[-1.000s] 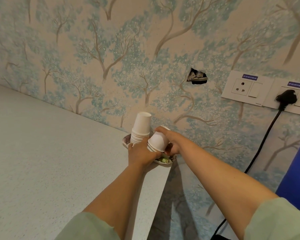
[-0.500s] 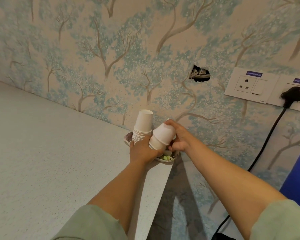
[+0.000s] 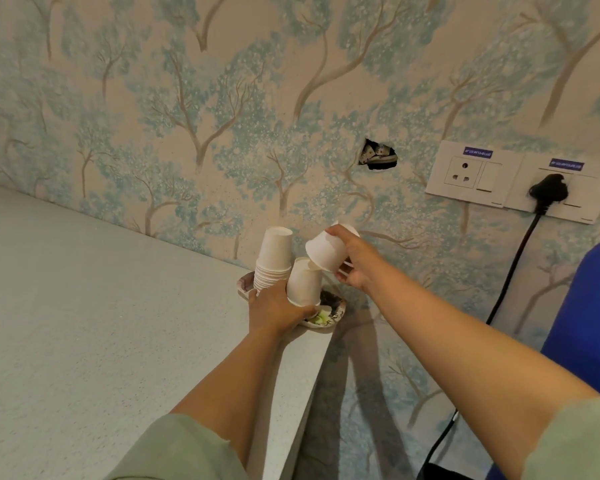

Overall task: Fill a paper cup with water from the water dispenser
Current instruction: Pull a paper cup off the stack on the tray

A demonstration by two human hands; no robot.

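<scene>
My right hand (image 3: 352,263) holds a single white paper cup (image 3: 325,251), tilted with its mouth down-left, just lifted off a short stack of upside-down cups (image 3: 303,282). My left hand (image 3: 274,311) grips that short stack from below. A taller stack of upside-down white cups (image 3: 274,258) stands just left of it. Both stacks rest on a small patterned plate (image 3: 329,315) at the counter's far right corner. A blue shape (image 3: 589,306) at the right edge may be the dispenser's bottle; the dispenser itself is not visible.
The pale speckled counter (image 3: 101,323) fills the left half and ends at an edge (image 3: 312,393) by my left arm. Tree-patterned wallpaper with a hole (image 3: 378,155) is behind. Wall sockets (image 3: 475,173) hold a black plug (image 3: 548,192) whose cable hangs down.
My right hand pulled the top cup up and to the right, clear of the short stack, while my left hand kept hold of the stack.
</scene>
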